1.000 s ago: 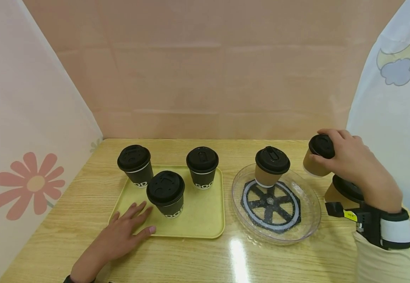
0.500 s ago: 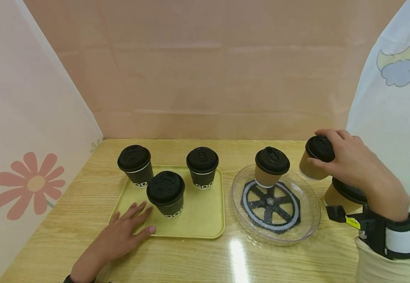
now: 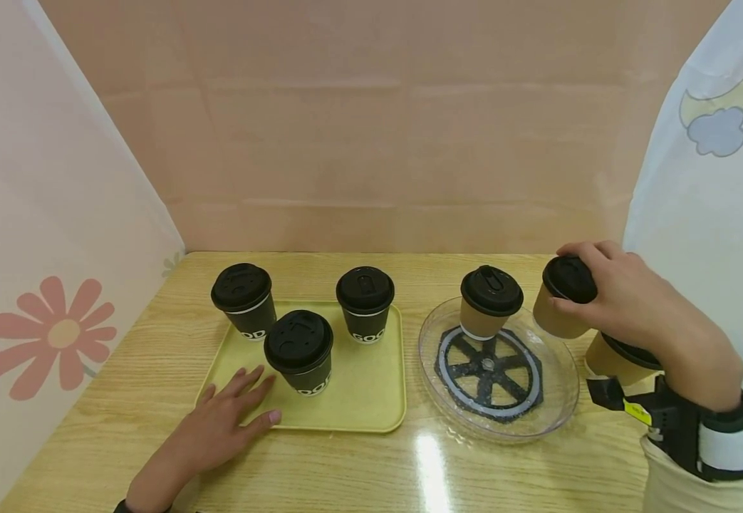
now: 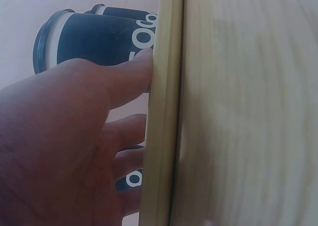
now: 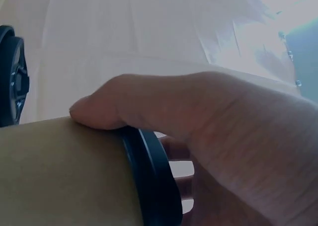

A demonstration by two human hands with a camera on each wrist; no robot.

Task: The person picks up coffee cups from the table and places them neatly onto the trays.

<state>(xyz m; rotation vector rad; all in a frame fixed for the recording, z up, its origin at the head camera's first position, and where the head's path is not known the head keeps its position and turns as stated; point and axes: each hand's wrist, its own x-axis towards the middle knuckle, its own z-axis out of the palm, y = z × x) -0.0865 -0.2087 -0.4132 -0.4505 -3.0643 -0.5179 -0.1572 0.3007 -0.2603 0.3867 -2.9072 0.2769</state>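
Observation:
A brown paper coffee cup with a black lid [image 3: 553,313] is gripped from above by my right hand [image 3: 647,306], thumb along its side and fingers over the lid. It is tilted a little and overlaps the back right rim of a clear round plastic dish [image 3: 562,388]. Inside the dish, toward the back, stands another brown cup [image 3: 481,322]. My left hand [image 3: 226,420] rests with fingers spread on the front left corner of a yellow tray [image 3: 365,399]. Three black lidded cups stand there: one near the fingers [image 3: 300,356], two behind.
A further brown cup [image 3: 616,360] stands right of the dish, partly hidden by my right wrist. All is on a wooden table [image 3: 345,470]. A plain curtain [image 3: 371,142] closes off the back, and printed sheets [image 3: 711,214] line both sides.
My right hand has moved left and slightly toward me with the brown cup, from beside the dish to over its rim. The left hand has stayed put.

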